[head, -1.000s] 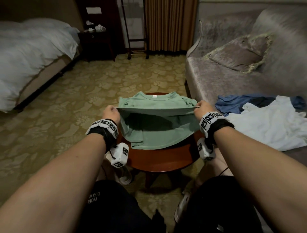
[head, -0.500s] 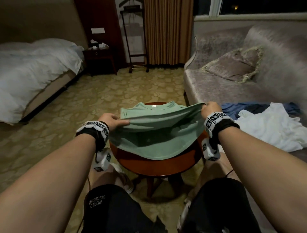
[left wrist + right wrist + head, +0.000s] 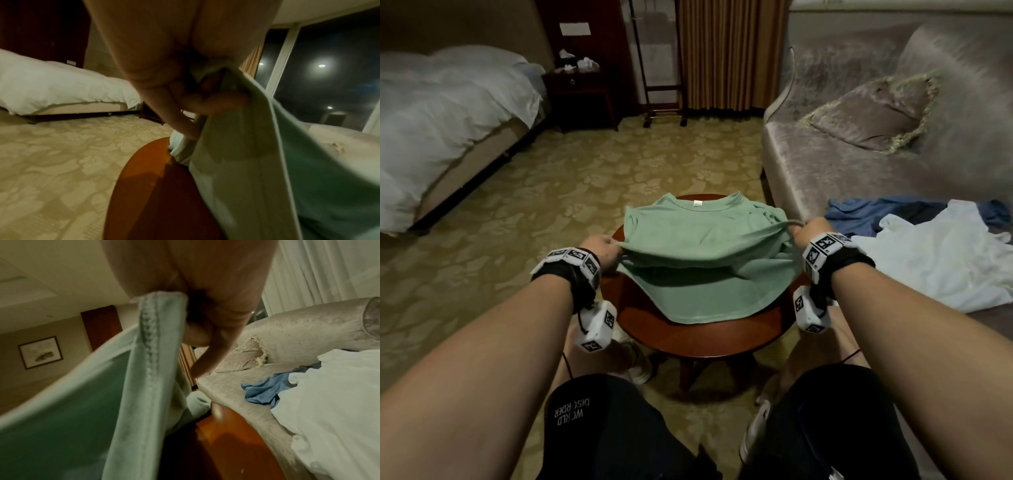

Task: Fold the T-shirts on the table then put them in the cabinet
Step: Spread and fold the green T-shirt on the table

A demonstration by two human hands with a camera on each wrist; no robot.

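1. The sage-green cotton T-shirt (image 3: pixel 709 246) lay on the round dark-red wooden desk (image 3: pixel 705 339), collar at the far edge, away from the person. A fold ridge was raised across its middle.
2. Left hand (image 3: pixel 604 251) grip: clenched on the shirt's left edge. In the left wrist view the fingers (image 3: pixel 216 100) curled round bunched green fabric.
3. Right hand (image 3: pixel 810 231) grip: clenched on the right edge, with the stitched hem pinched under the hand (image 3: pixel 216 308) in the right wrist view.
4. Key relation: both grips sat at opposite ends of one left-right ridge line. The shirt's long axis, collar to hem, ran away from the person and square to that line. The collar lay beyond the grips; the lower layer and its hem lay on the near side.
5. Judgement: neither hand was nearer, so the next move probably called for both going forward evenly, or the fold would skew.
6. A white T-shirt (image 3: pixel 941 260) and a blue garment (image 3: pixel 866 212) lay unfolded on the grey sofa (image 3: pixel 825 164) to the right.
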